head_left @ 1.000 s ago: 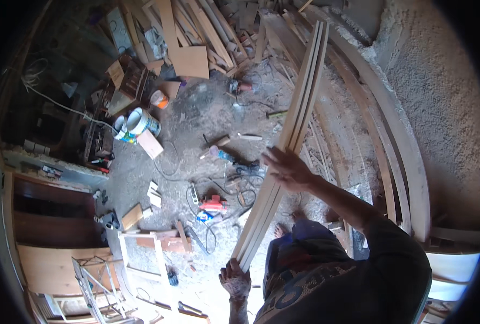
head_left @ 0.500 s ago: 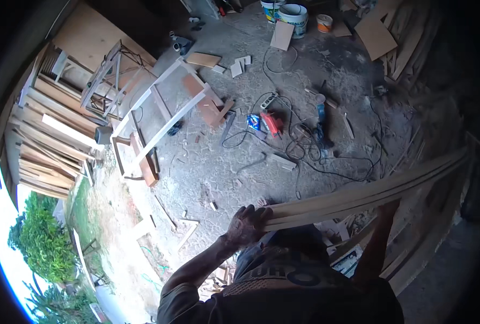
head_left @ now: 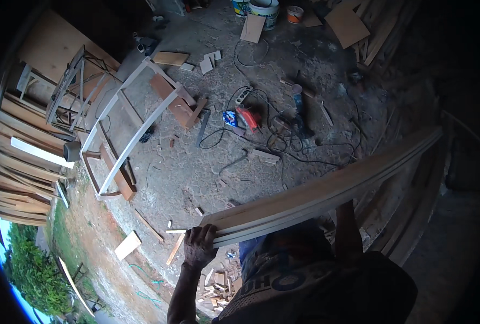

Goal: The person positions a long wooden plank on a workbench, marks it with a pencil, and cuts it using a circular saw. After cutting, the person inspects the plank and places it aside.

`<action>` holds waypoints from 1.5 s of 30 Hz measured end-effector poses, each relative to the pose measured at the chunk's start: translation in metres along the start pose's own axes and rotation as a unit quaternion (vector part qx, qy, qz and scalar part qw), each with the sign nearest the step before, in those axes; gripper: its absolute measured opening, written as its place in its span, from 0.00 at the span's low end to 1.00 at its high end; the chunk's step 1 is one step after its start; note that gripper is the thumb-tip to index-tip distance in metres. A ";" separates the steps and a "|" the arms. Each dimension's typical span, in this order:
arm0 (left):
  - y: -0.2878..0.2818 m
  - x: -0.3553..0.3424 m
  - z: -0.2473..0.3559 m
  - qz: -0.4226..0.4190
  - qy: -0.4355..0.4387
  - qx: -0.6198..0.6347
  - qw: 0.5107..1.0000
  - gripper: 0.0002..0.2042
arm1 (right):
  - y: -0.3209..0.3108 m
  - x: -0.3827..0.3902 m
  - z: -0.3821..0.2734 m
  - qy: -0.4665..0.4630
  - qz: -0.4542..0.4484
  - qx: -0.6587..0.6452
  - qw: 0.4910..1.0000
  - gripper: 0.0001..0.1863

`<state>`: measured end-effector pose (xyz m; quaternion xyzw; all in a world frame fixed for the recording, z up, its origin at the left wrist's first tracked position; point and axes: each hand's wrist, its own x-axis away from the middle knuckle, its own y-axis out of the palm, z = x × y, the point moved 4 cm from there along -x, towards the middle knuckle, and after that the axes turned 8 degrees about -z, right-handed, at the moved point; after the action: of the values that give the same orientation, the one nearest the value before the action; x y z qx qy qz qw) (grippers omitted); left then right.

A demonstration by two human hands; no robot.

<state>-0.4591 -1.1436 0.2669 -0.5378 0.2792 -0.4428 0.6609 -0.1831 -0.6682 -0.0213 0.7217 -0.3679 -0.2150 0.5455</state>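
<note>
The long boards span the torso's front; the left grip clasps one end. The right grip's state cannot be told. Likely stiff, fairly heavy: support end and middle.

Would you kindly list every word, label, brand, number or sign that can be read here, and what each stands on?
Dark shirt: large letters, partly lost in folds and shadow; not copied out.
White bucket: printed lettering on its side; not copied out.
Blue packet: print too small to read.
Small orange bucket: markings too small to read.
Held boards: no lettering visible.
</note>
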 end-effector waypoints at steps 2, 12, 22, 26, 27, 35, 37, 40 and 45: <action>-0.012 0.020 -0.032 -0.014 -0.025 0.003 1.000 0.23 | -0.001 0.006 0.045 0.008 -0.044 -0.028 0.999 0.31; -0.022 0.217 -0.136 0.023 -0.159 -0.134 0.978 0.27 | 0.126 0.013 0.305 0.116 -0.019 0.039 0.992 0.22; -0.092 0.320 -0.162 0.240 -0.317 0.064 0.915 0.17 | 0.296 0.018 0.473 0.229 -0.210 -0.122 0.943 0.26; -0.063 0.361 -0.196 0.431 -0.557 0.366 0.608 0.24 | 0.316 0.012 0.546 0.280 -0.172 -0.097 0.939 0.24; -0.071 0.353 -0.195 0.397 -0.612 0.402 0.553 0.31 | 0.319 0.008 0.567 0.291 -0.166 -0.093 0.938 0.24; -0.002 0.418 -0.274 0.153 -0.605 0.298 0.722 0.30 | 0.341 -0.033 0.743 0.375 -0.085 -0.011 0.923 0.22; -0.003 0.409 -0.310 0.120 -0.623 0.238 0.735 0.29 | 0.346 -0.048 0.788 0.389 -0.061 0.020 0.919 0.22; -0.046 0.395 -0.357 0.127 -0.593 0.163 0.778 0.28 | 0.357 -0.066 0.856 0.415 -0.029 0.054 0.908 0.21; -0.117 0.386 -0.404 0.132 -0.561 0.058 0.815 0.27 | 0.380 -0.082 0.956 0.465 -0.004 0.107 0.879 0.21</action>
<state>-0.6596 -1.6765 0.3135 -0.6119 -0.0978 0.0115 0.7848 -1.0286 -1.2577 0.0314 0.7941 -0.0892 0.1836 0.5725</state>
